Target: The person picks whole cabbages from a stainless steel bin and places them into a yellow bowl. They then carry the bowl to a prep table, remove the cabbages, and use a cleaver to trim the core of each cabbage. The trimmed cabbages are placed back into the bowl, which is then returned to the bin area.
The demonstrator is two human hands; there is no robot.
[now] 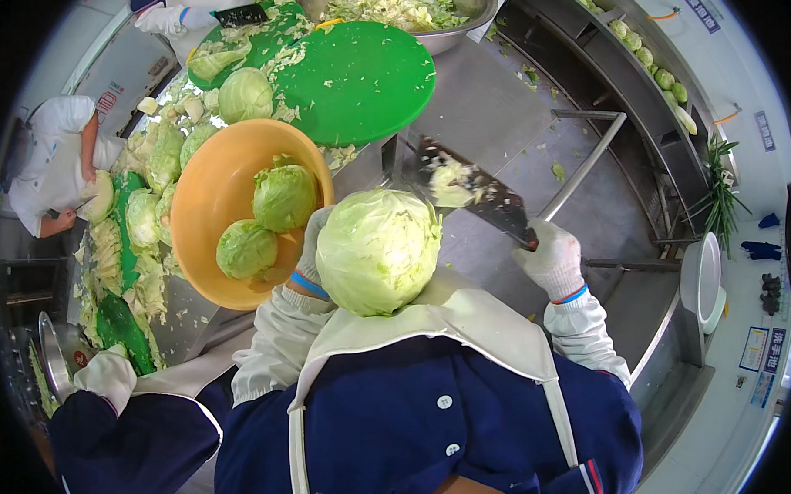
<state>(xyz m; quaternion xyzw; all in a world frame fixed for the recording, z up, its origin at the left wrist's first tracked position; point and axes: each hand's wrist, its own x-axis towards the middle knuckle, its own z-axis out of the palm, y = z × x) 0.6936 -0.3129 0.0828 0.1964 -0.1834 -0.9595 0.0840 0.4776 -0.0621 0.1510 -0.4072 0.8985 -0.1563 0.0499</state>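
A large pale-green cabbage rests against the front of my white apron, its lighter end turned right. My gloved left hand holds it from the left; the cabbage hides most of the fingers. In my gloved right hand is the handle of a wide, dark-bladed cleaver. The blade points up and left, away from the cabbage, with pale cabbage bits on it. Beside my left hand stands an orange plastic basin with two green heads inside.
Beyond the basin lies a round green cutting board scattered with shreds. A steel bowl of chopped cabbage stands behind it. Cabbages and leaves crowd the left table. Co-workers stand left and ahead, some holding knives. A metal rail rises at right.
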